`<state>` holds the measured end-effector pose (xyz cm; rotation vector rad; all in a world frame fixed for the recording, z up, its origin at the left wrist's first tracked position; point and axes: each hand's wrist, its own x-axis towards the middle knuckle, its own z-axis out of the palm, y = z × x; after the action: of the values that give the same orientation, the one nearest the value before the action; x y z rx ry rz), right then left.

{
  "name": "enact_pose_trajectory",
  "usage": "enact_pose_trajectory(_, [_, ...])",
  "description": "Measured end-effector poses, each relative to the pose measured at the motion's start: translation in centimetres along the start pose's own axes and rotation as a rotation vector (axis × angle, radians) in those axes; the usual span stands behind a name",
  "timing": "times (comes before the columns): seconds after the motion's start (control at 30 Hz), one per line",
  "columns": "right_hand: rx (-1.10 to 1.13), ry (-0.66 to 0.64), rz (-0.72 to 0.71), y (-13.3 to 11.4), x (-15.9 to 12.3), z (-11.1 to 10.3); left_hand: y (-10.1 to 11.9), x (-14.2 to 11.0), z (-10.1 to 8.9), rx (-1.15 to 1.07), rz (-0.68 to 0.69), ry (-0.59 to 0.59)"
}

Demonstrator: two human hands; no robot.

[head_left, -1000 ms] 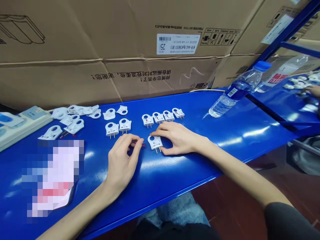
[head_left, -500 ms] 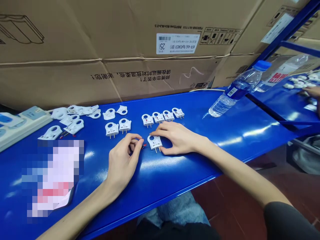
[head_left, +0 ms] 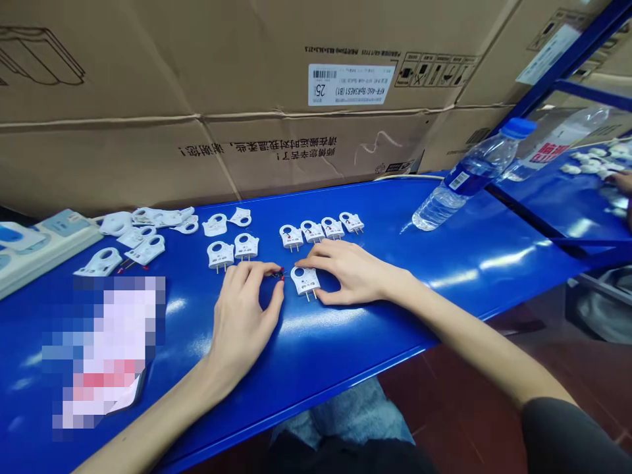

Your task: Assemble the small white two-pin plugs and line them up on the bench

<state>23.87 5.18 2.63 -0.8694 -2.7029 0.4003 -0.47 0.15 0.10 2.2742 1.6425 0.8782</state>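
Observation:
My left hand (head_left: 244,313) pinches a tiny red-and-black wire piece (head_left: 278,274) between its fingertips, just left of a white two-pin plug (head_left: 305,280). My right hand (head_left: 350,272) cups that plug from the right, with fingers along its top and thumb near its lower edge. Above them, several finished-looking white plugs (head_left: 312,232) with metal pins stand in a row on the blue table (head_left: 375,289). Two similar plugs (head_left: 220,255) lie nearer my left hand. Loose white plug shells (head_left: 141,250) are scattered further left.
A white power strip (head_left: 44,240) lies at the left table edge, beside a pixelated blurred object (head_left: 103,349). A water bottle (head_left: 467,178) lies at the back right. Cardboard boxes (head_left: 316,131) line the back. A co-worker's hand (head_left: 623,181) works at a neighbouring blue table.
My left hand's fingers have shifted up and right, bringing the small red-tipped wire piece to their tips. My right hand and the plug have barely moved.

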Motion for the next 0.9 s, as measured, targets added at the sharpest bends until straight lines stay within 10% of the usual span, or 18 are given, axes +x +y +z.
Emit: enact_pose_trajectory(0.9, [-0.005,-0.016,0.011,-0.18,0.02,-0.23,0.07,0.26,-0.26,-0.069,0.07,0.003])
